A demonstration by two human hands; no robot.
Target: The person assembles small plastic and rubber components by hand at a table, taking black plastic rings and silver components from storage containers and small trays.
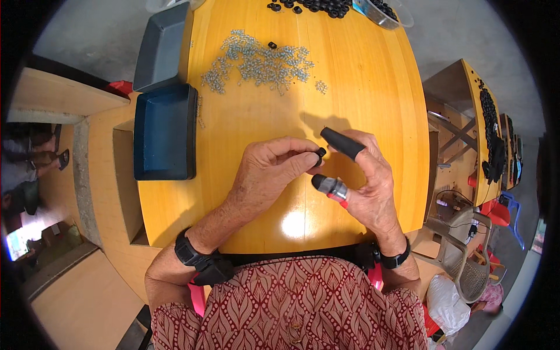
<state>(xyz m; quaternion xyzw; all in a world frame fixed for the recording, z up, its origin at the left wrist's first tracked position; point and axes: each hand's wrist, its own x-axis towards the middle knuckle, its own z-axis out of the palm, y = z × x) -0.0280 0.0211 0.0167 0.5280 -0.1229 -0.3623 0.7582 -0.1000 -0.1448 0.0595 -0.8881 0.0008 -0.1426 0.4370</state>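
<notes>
A broad yellow wooden table [361,87] fills most of the view, its far edge curving with the lens. Hanging off its left side are two dark rectangular trays: a blue-lined one [165,133] nearer the person and a grey one [162,46] beyond it. Across the far middle of the table lies a loose scatter of small silvery metal pieces [256,61], with one black bit among them. At the far edge sits a heap of small black rings [318,6], next to a clear container [382,11] holding more of them.

Both hands meet above the table's middle. The left hand [265,172] is curled, its fingers [303,162] pinched closed on a small black ring [320,153] held at the fingertips. The right hand [367,181] is spread, grasping nothing that shows; its index finger wears a black rubber cot [343,143], which lies just beside the ring, and its thumb wears a black-tipped, silver-wrapped cot [328,185] below. Each wrist carries a black strap.

The ring looks very light and probably rubbery, so it should give a little under pressure rather than crack. Being so small, it would slip away easily from bare skin; the surest hold is likely across its outer rim between two fingertips, as the left hand has it now.
</notes>
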